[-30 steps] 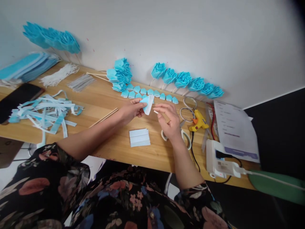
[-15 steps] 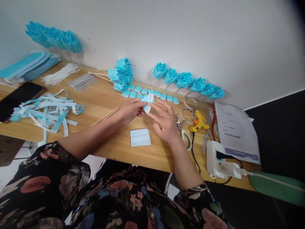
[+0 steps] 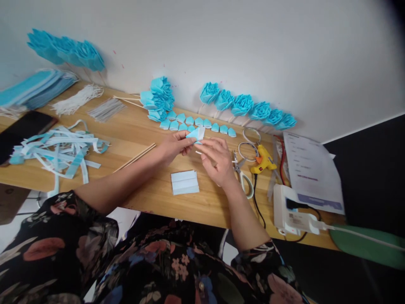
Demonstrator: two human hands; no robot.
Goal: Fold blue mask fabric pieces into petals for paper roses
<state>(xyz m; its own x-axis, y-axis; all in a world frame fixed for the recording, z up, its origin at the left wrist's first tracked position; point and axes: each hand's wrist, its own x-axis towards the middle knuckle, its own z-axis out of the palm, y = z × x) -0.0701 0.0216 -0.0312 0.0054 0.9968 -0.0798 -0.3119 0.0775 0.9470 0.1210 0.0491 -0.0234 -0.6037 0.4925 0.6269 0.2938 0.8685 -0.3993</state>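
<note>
My left hand [image 3: 177, 145] pinches a small folded piece of blue mask fabric [image 3: 195, 134] above the table, a white flap showing along its right side. The fingertips of my right hand [image 3: 217, 156] reach the lower right corner of this piece; its fingers are stretched out and the thumb stands apart below them. A thin white strip [image 3: 198, 152] shows beside the right thumb; whether the hand holds it or it lies on the table I cannot tell. Below the hands lies a flat pleated light-blue square [image 3: 185, 183]. Behind them, folded blue petals [image 3: 182, 126] sit in two rows.
Blue fabric roses [image 3: 242, 105] lean along the wall, with more roses [image 3: 160, 99] lying nearby. Cut strips [image 3: 68, 147], a phone [image 3: 23, 133] and masks [image 3: 34, 88] are at left. Scissors [image 3: 247, 181], a yellow glue gun [image 3: 264, 159] and a power strip [image 3: 281, 207] are at right.
The piece in my left hand has turned, and its white flap now shows as a narrower band. My right fingers have drawn together and down to its lower corner.
</note>
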